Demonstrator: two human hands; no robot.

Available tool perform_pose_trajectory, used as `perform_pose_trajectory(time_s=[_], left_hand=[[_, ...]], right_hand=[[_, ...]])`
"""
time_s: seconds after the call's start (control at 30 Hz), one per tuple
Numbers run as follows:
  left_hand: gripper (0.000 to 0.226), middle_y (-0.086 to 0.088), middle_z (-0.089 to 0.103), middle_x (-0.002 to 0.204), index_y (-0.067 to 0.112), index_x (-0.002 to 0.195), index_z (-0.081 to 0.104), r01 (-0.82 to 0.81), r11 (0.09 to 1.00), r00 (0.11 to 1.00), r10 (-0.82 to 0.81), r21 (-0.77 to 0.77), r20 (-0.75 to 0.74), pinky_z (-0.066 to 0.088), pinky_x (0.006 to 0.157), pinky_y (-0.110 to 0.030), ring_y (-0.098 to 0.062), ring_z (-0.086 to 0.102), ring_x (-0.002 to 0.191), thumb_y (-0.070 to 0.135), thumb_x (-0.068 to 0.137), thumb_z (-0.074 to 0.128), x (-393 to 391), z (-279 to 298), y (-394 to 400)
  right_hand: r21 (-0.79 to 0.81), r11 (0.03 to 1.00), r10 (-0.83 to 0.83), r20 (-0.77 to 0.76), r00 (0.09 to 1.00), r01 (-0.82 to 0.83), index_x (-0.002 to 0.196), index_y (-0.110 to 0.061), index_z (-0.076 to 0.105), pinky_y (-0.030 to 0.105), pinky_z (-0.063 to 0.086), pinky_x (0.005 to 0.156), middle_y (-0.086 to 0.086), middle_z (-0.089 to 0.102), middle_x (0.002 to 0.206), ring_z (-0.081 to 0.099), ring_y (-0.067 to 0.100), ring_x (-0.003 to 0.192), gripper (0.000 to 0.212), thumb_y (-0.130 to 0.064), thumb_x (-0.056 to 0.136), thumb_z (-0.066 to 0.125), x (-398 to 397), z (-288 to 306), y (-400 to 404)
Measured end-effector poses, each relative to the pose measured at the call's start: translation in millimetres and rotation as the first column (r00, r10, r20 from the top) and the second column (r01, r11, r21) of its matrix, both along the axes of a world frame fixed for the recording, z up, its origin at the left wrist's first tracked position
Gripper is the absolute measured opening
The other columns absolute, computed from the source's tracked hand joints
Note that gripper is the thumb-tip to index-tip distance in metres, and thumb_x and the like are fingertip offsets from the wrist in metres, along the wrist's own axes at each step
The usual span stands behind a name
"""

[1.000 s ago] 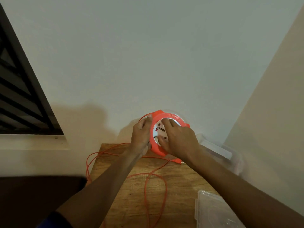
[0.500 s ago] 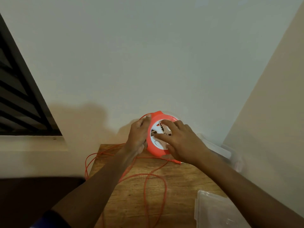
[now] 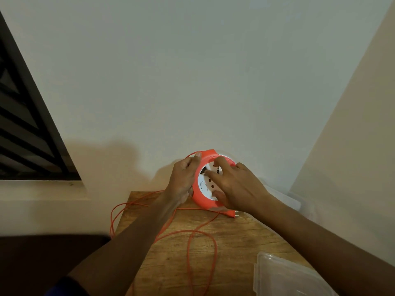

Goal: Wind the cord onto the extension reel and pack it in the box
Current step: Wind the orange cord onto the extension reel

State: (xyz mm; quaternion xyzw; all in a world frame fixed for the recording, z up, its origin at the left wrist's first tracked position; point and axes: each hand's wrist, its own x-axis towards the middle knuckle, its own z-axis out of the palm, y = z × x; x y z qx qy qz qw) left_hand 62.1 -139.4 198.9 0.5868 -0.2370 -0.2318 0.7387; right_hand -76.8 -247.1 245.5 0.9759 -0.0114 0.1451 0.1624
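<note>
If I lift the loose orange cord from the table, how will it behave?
The orange cord is probably floppy: it lies in loose loops on the wooden table. It looks thin, so likely light. One loop hangs over the table's left edge, so it may drag or snag when pulled.

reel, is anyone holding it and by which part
Yes. The left hand grips the reel by its orange left rim; the right hand has fingers on the white face.
</note>
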Motion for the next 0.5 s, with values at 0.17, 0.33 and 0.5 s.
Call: perform_pose_trajectory(time_s=[0.17,0.33,0.5], left_hand=[[0.031,-0.016,0.081,0.105,0.032,0.091,0.084,-0.047,0.997,0.998,0.044,-0.053,-0.055,0.058,0.097,-0.065,-0.039,0.076,0.102,0.043,0.105,0.058,-5,0,-4],[0.032,-0.024,0.077,0.108,0.028,0.089,0.082,-0.110,0.993,0.993,0.108,-0.046,-0.044,0.057,0.096,-0.067,-0.046,0.074,0.104,0.041,0.105,0.058,-5,5,-8],[0.037,-0.033,0.074,0.108,0.011,0.095,0.076,-0.142,0.990,0.989,0.141,0.001,-0.047,0.056,0.092,-0.069,-0.053,0.071,0.097,0.041,0.105,0.058,1,1,-4]], right_hand=[[0.281,0.956,-0.143,0.184,0.972,0.087,0.118,-0.014,0.063,0.031,0.050,0.049,0.012,0.052,0.119,0.061,0.031,0.061,0.058,-0.044,0.070,0.074,2,-7,6],[0.558,0.819,-0.366,0.332,0.869,0.131,0.115,-0.021,0.060,0.029,0.050,0.055,0.002,0.043,0.124,0.065,0.027,0.069,0.062,-0.055,0.066,0.077,12,-26,10],[0.780,0.618,-0.520,0.313,0.795,0.097,0.120,-0.025,0.054,0.029,0.054,0.071,0.000,0.038,0.139,0.069,0.022,0.085,0.053,-0.039,0.074,0.076,11,-41,15]])
